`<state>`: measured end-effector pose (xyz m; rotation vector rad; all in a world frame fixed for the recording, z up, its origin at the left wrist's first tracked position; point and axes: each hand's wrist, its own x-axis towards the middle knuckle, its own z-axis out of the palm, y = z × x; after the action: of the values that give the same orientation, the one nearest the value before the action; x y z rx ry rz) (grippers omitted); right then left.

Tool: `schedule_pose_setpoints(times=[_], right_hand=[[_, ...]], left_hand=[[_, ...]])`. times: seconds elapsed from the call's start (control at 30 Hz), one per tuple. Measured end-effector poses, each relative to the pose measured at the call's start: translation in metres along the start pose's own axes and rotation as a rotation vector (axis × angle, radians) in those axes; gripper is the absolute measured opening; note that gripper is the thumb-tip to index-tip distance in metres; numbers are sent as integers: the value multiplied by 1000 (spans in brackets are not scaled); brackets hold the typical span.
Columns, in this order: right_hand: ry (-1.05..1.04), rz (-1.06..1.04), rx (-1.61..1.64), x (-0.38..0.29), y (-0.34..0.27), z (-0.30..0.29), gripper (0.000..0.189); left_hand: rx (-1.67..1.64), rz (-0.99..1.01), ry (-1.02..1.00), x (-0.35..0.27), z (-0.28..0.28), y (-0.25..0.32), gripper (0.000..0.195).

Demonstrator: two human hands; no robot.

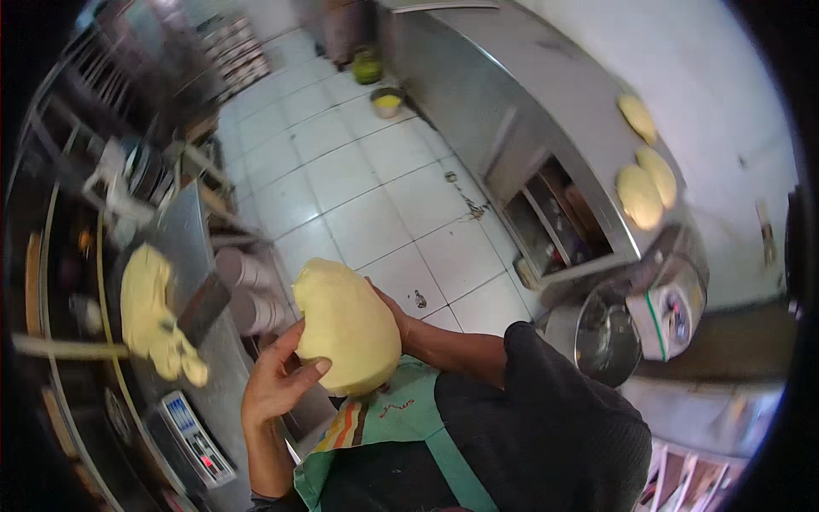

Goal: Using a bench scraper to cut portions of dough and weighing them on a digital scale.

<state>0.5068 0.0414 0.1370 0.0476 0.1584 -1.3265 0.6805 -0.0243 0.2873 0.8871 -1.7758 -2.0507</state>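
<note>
A large rounded piece of pale yellow dough (349, 326) is held up in front of my green apron, between both hands. My left hand (285, 371) grips its left side, with the thumb lying across the front. On the far right side my right hand (390, 310) supports it, and most of those fingers are hidden behind the dough. To the left, an uneven mass of yellow dough (146, 301) rests on a metal worktop beside a wide dark blade (205, 307). A digital scale (197, 438) stands nearer on that same worktop.
Dough pieces (640, 196) lie on the steel counter (544, 64) at right. Below its near end stands a large metal mixing bowl (608, 339). A small pot (387, 102) and a green gas cylinder (367, 66) stand on the tiled floor (349, 205). Shelving lines the left edge.
</note>
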Motion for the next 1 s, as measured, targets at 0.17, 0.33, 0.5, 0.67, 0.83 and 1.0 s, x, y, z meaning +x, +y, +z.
schedule_pose_setpoints(times=[0.17, 0.33, 0.5, 0.67, 0.83, 1.0], right_hand=[[-33, -359, -13, -45, -51, -7, 62], [-267, -575, 108, -58, -66, -4, 60], [231, -725, 126, -46, -84, 13, 63], [369, -835, 43, -32, -100, 40, 67], [331, -1033, -82, -35, -132, 53, 70], [465, -1172, -77, -62, -174, 55, 76]], left_hand=[[1165, 398, -143, 64, 53, 56, 51], [869, 588, -99, 128, 51, 31, 71], [-108, 209, -287, 172, 49, -39, 78], [-473, -97, -489, 244, 44, -48, 55], [-545, -284, -589, 299, 67, -35, 56], [-513, -375, -672, 346, 120, -17, 60]])
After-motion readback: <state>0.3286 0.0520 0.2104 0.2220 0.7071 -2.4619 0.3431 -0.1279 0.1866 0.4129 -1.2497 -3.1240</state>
